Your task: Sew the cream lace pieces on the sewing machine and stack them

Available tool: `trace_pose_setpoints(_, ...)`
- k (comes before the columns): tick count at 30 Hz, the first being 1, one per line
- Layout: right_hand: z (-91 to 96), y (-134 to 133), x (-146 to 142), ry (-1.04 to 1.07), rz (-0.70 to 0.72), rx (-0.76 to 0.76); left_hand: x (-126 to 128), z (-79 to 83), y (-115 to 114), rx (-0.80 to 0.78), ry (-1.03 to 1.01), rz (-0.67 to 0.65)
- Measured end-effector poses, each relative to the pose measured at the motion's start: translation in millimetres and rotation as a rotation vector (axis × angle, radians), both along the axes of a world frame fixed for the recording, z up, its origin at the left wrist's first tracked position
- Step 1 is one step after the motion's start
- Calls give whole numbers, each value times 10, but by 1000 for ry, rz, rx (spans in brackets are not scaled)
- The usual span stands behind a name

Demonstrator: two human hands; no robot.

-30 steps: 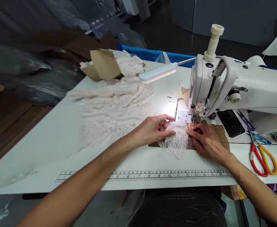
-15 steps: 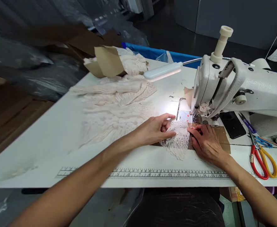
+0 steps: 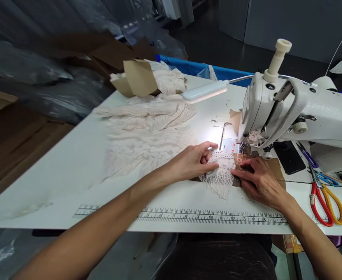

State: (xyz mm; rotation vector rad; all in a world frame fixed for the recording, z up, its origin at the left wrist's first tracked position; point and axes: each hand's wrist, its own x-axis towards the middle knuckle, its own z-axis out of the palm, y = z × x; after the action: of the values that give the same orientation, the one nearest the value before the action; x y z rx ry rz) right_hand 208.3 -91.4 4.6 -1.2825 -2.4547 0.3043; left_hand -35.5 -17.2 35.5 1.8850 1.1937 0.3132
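A small cream lace piece (image 3: 221,179) lies at the sewing machine's needle area, its scalloped edge towards me. My left hand (image 3: 195,160) is at its left side, thumb flat on the lace, forefinger stretched along the top and the other fingers curled at the edge. On the right, my right hand (image 3: 256,179) rests over brown card (image 3: 276,169), fingers apart, one fingertip touching the lace's right edge. The white sewing machine (image 3: 272,109) stands just behind my hands. Its presser foot is partly hidden.
Heaped cream lace (image 3: 147,132) lies left of the machine, with a folded card (image 3: 140,77) behind it. A lamp (image 3: 206,91) shines from above. To the right are a black phone (image 3: 289,157) and red-and-yellow-handled scissors (image 3: 319,198). A printed ruler (image 3: 185,214) runs along the table's front.
My right hand has shifted slightly right over the brown card, and its fingers have spread. My left hand and the lace piece stay nearly put. The whole view has swung a little.
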Motion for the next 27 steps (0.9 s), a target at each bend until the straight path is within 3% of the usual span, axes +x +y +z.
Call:
trace_pose_setpoints(11, -6, -18, -39, -63, -20, 70, -17, -31, 19, 52, 24, 6)
trace_pose_setpoints(27, 26, -36, -75, -46, -34, 81, 34, -62, 14, 181, -39, 143)
